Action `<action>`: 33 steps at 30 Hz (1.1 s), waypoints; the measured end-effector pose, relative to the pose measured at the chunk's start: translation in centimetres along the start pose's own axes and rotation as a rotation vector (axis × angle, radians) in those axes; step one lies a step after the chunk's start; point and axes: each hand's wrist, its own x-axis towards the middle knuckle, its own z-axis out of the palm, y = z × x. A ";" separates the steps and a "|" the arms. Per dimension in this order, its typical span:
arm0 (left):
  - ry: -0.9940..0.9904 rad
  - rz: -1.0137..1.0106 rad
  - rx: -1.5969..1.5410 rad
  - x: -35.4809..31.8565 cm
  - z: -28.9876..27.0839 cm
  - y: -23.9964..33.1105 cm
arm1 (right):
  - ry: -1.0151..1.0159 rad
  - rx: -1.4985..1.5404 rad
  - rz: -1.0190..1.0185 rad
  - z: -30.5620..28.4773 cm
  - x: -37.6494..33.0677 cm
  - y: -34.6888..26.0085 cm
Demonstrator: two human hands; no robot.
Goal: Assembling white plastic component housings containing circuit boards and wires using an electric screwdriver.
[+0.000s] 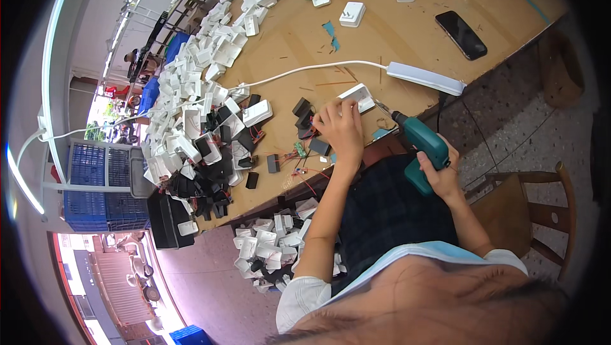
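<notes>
My left hand (340,130) has its fingers curled at the near-left edge of a white plastic housing (358,96), holding it on the table. My right hand (445,170) is closed round the handle of a green electric screwdriver (425,140). Its bit points left toward the housing; whether the tip touches it, I cannot tell. Beside my left hand lie small black blocks (301,107), and nearer me a green circuit board (299,149) with thin red wires.
White housings (191,90) are heaped along the table's left and far sides, some with black parts. A power strip (425,78) with a white cord lies right of centre, a phone (461,34) beyond. More housings (270,243) fill a container below the edge. A wooden chair (531,208) stands right.
</notes>
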 end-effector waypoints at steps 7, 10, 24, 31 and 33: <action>0.063 0.019 0.002 0.1 1.0 0.0 | 0.021 -0.024 0.001 2.4 1.2 0.6; 0.024 0.008 -0.014 -0.1 1.3 -0.1 | 0.032 -0.023 0.015 2.9 1.6 0.8; 0.028 -0.021 0.010 0.1 1.4 0.2 | 0.043 -0.061 0.016 3.9 2.1 1.0; 0.018 -0.035 0.014 0.0 1.6 0.0 | 0.041 -0.068 0.009 4.0 2.2 0.6; 0.030 -0.035 0.021 0.0 1.7 0.0 | 0.038 -0.070 0.008 4.0 2.2 0.9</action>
